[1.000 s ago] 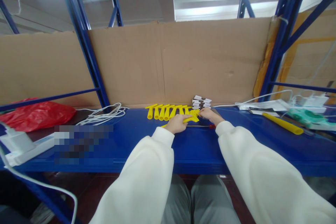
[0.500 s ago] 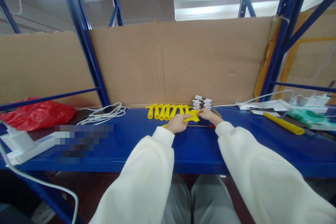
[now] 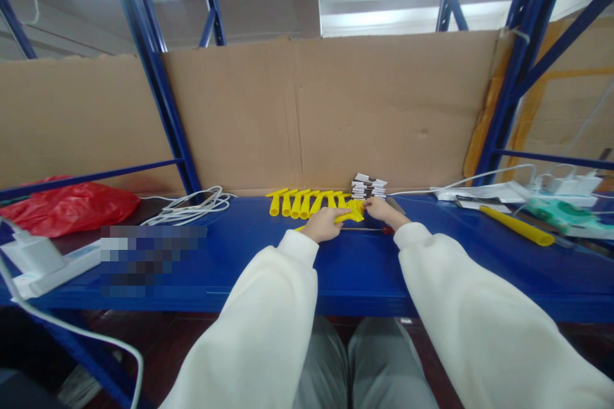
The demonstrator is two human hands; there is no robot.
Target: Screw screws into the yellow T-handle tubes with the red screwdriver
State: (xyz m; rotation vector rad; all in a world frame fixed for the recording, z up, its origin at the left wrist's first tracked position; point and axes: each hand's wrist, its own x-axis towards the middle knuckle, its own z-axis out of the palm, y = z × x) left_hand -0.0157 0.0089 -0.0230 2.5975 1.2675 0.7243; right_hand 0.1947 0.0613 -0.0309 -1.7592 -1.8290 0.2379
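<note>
My left hand (image 3: 324, 225) is wrapped round the tubular handle of a yellow plastic tool with a wide flared head (image 3: 355, 212), held level above the blue shelf. At that head, my right hand (image 3: 382, 211) has its fingers drawn together; whatever they pinch is too small to make out. Just behind, several similar yellow tools (image 3: 305, 204) lie in a row, round handle ends facing me. A stack of small white and dark pieces (image 3: 368, 187) stands by the cardboard. Under my hands runs a thin metal rod with a red end (image 3: 386, 230).
The blue shelf (image 3: 355, 275) is backed by a cardboard panel (image 3: 384, 108). To the left lie a red plastic bag (image 3: 71, 206), coiled white cable (image 3: 196, 206) and a power strip (image 3: 62, 271). On the right are a longer yellow tube (image 3: 518, 225) and a green-and-white item (image 3: 566, 216).
Both hands stay almost where they were, around the yellow tool. The fingers of my right hand have shifted very slightly at its head. Nothing else has moved.
</note>
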